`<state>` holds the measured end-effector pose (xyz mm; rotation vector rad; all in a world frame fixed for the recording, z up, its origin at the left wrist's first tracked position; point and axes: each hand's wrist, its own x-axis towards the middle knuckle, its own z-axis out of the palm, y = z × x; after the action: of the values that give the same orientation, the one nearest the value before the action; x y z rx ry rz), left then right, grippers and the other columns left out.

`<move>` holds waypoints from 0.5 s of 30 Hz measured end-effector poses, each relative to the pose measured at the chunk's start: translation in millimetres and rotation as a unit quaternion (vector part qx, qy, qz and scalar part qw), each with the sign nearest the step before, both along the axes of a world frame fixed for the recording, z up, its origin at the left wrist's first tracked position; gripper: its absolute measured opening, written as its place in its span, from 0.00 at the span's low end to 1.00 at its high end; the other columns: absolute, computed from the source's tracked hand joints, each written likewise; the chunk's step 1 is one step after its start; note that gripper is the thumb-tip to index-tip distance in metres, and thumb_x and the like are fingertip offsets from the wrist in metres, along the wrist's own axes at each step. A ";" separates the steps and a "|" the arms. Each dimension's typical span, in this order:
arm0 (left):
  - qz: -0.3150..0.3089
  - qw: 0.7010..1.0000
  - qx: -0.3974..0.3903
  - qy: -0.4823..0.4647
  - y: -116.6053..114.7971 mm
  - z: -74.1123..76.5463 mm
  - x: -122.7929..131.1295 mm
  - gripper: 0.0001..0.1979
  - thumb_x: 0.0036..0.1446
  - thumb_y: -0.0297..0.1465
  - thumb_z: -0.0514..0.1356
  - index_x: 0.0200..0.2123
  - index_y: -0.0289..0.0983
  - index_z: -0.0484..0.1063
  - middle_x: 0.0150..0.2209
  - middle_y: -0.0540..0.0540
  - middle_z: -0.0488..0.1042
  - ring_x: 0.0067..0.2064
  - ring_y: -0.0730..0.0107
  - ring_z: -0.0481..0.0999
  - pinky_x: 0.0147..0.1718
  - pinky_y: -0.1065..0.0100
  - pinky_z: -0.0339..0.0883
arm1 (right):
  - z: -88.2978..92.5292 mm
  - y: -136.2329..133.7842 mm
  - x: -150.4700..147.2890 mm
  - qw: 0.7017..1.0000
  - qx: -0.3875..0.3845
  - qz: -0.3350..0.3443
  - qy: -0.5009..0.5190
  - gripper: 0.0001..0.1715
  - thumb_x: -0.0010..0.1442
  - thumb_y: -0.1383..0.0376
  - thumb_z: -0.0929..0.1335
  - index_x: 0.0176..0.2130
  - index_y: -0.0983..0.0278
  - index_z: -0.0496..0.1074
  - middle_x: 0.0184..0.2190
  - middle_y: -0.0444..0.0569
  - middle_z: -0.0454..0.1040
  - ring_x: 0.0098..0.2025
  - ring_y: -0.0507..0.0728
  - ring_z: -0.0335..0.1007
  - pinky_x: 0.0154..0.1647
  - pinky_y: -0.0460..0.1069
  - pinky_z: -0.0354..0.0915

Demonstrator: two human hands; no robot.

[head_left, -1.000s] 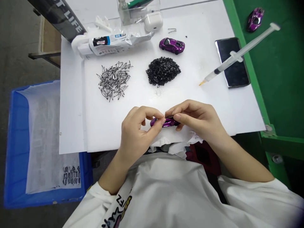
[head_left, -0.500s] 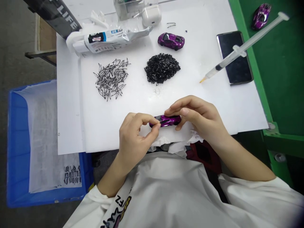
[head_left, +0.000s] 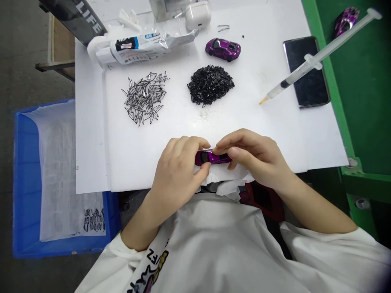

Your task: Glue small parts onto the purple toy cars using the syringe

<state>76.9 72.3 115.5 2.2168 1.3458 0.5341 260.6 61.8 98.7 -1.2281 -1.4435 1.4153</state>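
A small purple toy car [head_left: 215, 158] is between my two hands, close to the near edge of the white work surface. My left hand [head_left: 181, 169] grips its left end, thumb on the near side and fingers on the far side. Around the right end, my right hand [head_left: 255, 156] has its fingertips on the car, and they partly hide it. Beyond my hands are a heap of small black pieces [head_left: 210, 84] and a looser pile of thin clear pieces with black outlines [head_left: 144, 97].
A second purple toy car [head_left: 222, 49] stands behind the black heap. A syringe [head_left: 301, 75] lies across a phone [head_left: 308, 89] at right. Back left are a squeezed tube [head_left: 134, 53] and a white case [head_left: 198, 15]. A blue crate [head_left: 26, 183] stands at lower left.
The toy car has turned so that its top now faces up more. My left hand has gone from a fingertip pinch on its side to a wider grip across its left end.
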 end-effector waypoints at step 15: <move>-0.009 0.996 -0.047 -0.070 -0.6 -18.2 -10.6 0.20 0.49 0.24 0.59 0.46 0.41 0.62 0.40 0.50 0.71 0.44 0.64 0.68 0.45 0.60 0.61 | 1.2 -5.3 -10.5 0.900 0.262 0.049 -0.344 0.18 0.53 0.70 0.64 0.46 0.66 0.64 0.38 0.51 0.73 0.41 0.58 0.67 0.42 0.54 0.64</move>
<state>66.3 71.7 97.3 2.0736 1.2521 0.5952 250.1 56.5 99.8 -1.3552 -2.2034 0.5569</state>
